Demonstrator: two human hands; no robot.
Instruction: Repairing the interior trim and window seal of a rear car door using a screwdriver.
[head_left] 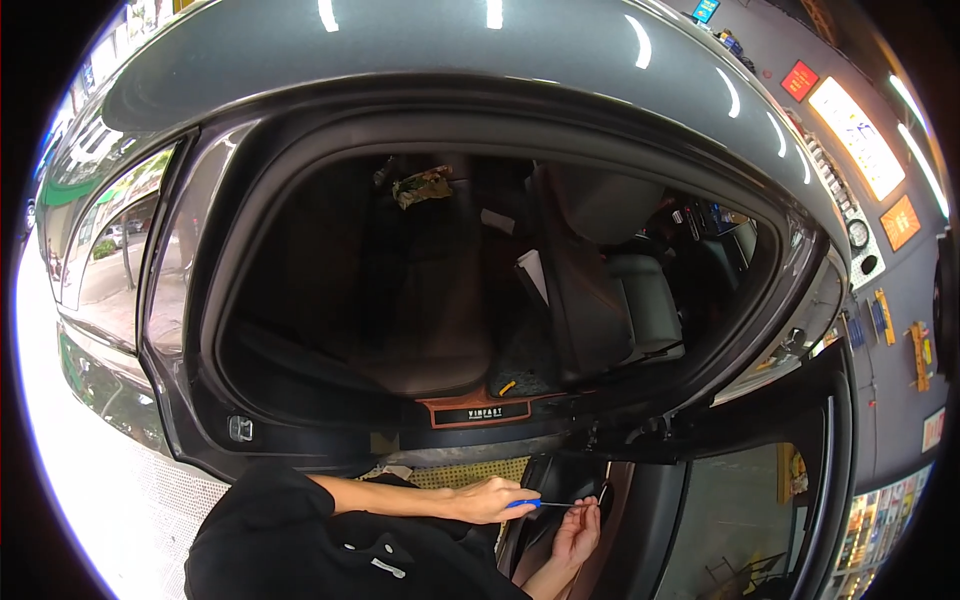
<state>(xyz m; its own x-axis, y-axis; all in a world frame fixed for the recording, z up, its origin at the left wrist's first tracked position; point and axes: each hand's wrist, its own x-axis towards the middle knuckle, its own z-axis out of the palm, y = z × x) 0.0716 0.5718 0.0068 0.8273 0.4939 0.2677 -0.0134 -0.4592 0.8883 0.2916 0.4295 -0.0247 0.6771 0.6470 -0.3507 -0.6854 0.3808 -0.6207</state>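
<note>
My left hand [488,501] is closed on the blue handle [523,503] of a screwdriver, whose thin metal shaft [560,505] points right. My right hand [578,532] has its fingers bent together at the shaft's far end; whether they also hold a small part cannot be made out. Both hands are low in the head view, over the dark inner panel of an open car door [630,520], just below the sill [385,440].
The grey car body [440,40] frames dark seats [430,330]. A small yellow object [507,387] lies on the footwell floor. A perforated yellowish mat [500,470] shows below the sill. A workshop wall [830,70] with signs and shelving is at the right.
</note>
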